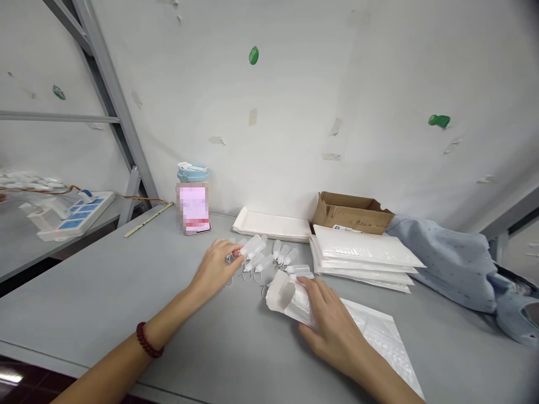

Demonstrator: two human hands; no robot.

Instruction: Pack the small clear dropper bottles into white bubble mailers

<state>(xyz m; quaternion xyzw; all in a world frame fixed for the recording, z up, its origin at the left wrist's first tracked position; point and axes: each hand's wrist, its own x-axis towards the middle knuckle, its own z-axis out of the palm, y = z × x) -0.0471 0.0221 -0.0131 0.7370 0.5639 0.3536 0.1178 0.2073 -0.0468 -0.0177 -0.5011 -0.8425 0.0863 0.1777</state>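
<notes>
My left hand [218, 262] pinches a small translucent plastic bottle [253, 246] between thumb and fingers, just over the table. Several more small bottles [263, 264] with thin loops lie in a loose cluster beneath and beside it. A white bubble mailer [379, 331] rests on the table at the right, its mouth gaping toward the bottles. My right hand [326, 320] grips this mailer near its open end, thumb below and fingers on top. The mailer's inside is mostly hidden from view.
A stack of white bubble mailers [362, 252] sits at the right before a cardboard box [353, 213]. More flat white packs [273, 224] lie by the wall. A phone [194, 207] leans on a blue-lidded container [192, 171]. Blue cloth [442, 264] lies far right; a power strip [84, 213] is left.
</notes>
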